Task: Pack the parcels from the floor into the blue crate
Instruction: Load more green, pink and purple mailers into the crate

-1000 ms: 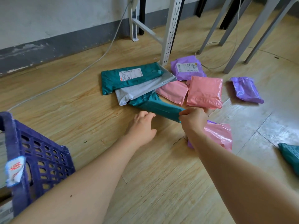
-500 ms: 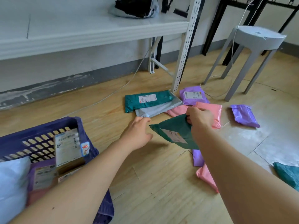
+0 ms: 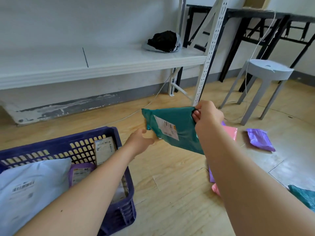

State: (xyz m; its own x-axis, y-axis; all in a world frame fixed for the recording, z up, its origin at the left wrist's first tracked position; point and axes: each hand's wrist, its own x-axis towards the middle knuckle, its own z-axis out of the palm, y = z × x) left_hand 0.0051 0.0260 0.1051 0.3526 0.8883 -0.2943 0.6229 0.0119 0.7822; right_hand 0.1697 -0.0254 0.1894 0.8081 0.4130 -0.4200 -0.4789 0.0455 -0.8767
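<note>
- A blue slotted plastic crate (image 3: 109, 133) stood on the floor, left of and below both hands.
- Inside it lay a pale blue plastic mailer (image 3: 30, 181) with a barcode label, a small purple mailer (image 3: 80, 171) and a brown box (image 3: 104, 150) propped against the wall. The print on all three was too blurred to read.
- The left hand (image 3: 141, 142) had its thumb and curled fingers closed on the lower left corner of a teal plastic mailer parcel (image 3: 180, 126).
- That parcel hung in the air between the hands, right of the crate. Its white shipping label faced the camera, the text illegible.
- The right hand (image 3: 207, 114) pinched the parcel's top right corner, bunching the plastic.
- Beyond that hand, a pink plastic parcel (image 3: 230, 132) and a glossy purple parcel (image 3: 260, 138) lay on the floor.
</note>
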